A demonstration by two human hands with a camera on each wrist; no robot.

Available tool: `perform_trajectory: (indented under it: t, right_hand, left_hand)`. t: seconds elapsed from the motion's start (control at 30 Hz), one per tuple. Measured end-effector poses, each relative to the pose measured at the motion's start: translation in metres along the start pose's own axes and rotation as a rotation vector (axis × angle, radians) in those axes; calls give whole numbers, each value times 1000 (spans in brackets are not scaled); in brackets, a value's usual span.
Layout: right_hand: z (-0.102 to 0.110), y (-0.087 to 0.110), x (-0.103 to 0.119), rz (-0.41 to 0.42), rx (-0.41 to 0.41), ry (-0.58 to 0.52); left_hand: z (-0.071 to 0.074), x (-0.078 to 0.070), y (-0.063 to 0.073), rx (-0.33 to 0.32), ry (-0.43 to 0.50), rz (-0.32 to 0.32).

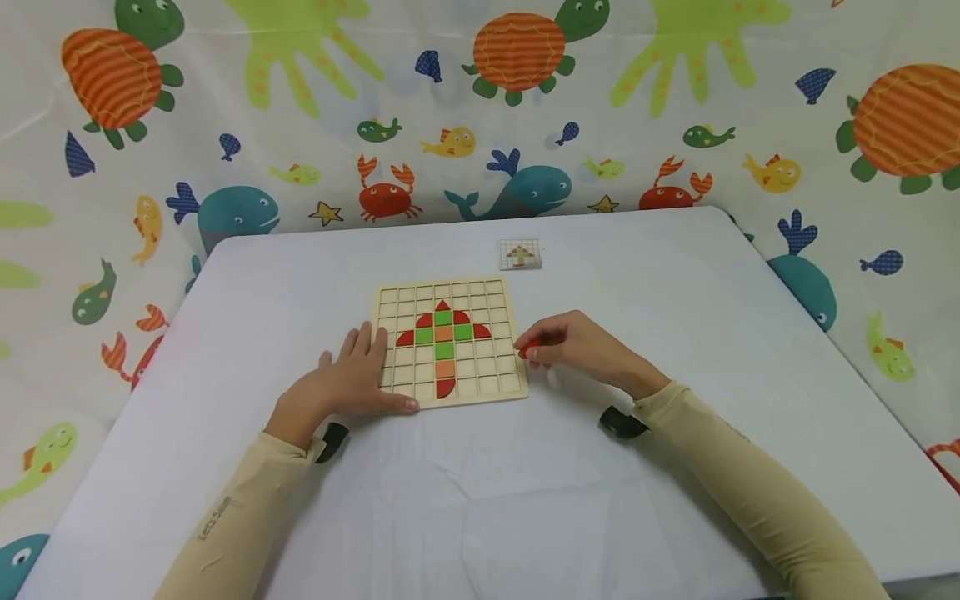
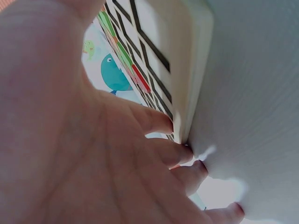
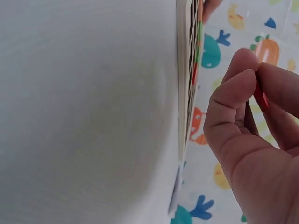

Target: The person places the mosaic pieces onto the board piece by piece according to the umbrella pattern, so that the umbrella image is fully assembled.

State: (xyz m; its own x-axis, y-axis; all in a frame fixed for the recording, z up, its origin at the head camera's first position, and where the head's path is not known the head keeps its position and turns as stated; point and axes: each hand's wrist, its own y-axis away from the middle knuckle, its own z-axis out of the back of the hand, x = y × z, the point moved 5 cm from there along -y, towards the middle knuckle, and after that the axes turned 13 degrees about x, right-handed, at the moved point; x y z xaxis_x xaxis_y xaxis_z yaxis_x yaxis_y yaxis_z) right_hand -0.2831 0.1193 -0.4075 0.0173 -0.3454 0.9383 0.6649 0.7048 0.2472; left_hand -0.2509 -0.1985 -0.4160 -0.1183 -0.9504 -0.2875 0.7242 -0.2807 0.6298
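A wooden grid board (image 1: pixel 487 367) lies on the white table, with red, green and orange tiles set in an arrow-like pattern on it. Along its left edge rests my left hand (image 1: pixel 341 383), fingers spread and straight, the thumb at the near edge. In the left wrist view the fingertips (image 2: pixel 180 154) meet the board's side and the table. Just off the board's right edge, my right hand (image 1: pixel 577 346) pinches a small red tile (image 1: pixel 528 348) between thumb and fingers. Most of that tile is hidden by the fingers in the right wrist view.
Behind the board lies a small pattern card (image 1: pixel 520 254) showing a similar coloured figure. A dark wrist-camera piece (image 1: pixel 622 422) hangs under the right wrist, and another (image 1: pixel 332 442) under the left. A cloth printed with sea animals (image 1: pixel 315 150) hangs behind the table (image 1: pixel 480 500).
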Motion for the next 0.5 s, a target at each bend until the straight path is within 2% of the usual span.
perform_trajectory:
  t: [0.1,0.33,0.5]
  right_hand:
    - [-1,-2,3,21,10,3]
    - [-7,-14,14,-9,-8,3]
    - [-12,-25,23,53,11,29]
  left_hand:
    - [1,-1,0,3,1,-1]
    - [2,-1,1,4,3,7]
    - [1,0,-1,8,15,8]
